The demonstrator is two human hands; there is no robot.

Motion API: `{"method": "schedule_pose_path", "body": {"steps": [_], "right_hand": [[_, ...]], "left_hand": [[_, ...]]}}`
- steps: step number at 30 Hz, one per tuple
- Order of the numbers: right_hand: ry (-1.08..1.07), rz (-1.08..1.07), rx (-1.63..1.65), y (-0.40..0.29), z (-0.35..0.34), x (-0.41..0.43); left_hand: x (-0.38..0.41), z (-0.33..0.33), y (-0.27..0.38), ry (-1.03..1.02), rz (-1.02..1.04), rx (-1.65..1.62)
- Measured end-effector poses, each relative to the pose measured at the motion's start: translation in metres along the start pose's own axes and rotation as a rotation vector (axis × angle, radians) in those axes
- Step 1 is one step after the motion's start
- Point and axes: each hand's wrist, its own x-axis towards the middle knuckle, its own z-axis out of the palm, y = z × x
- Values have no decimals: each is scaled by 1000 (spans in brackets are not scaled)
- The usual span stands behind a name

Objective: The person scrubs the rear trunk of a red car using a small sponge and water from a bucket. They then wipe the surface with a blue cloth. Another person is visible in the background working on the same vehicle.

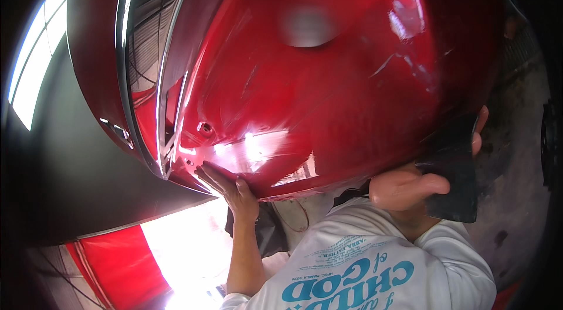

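Observation:
A glossy red car body panel (334, 103) curves in front of me, with pale scratches and scuffs across it. My left hand (233, 191) rests against its near edge at the left, fingers extended along the painted surface, close to a small hole (189, 162). A larger round hole (205, 129) sits a little farther up the panel. At the right, my right hand (407, 187) pinches a thin dark sheet (453, 178), the thumb on the near face and fingertips showing past its far edge. Whether the sheet touches the panel, I cannot tell.
To the left, chrome trim (165, 72) borders dark, reflective glass (147, 24). A dark panel (110, 187) lies beyond it. Red sheeting (118, 261) hangs at the lower left beside bright light. Stained concrete floor (523, 231) shows at the right.

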Motion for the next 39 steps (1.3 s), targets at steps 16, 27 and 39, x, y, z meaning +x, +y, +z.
{"method": "schedule_pose_path", "body": {"steps": [16, 27, 39], "right_hand": [[30, 52, -16, -1, 12, -7], [81, 336, 147, -9, 16, -2], [34, 318, 145, -19, 22, 10]], "left_hand": [[7, 4, 17, 6, -2, 9], [2, 11, 0, -46, -29, -31], [-24, -6, -27, 120, -86, -114]]}}
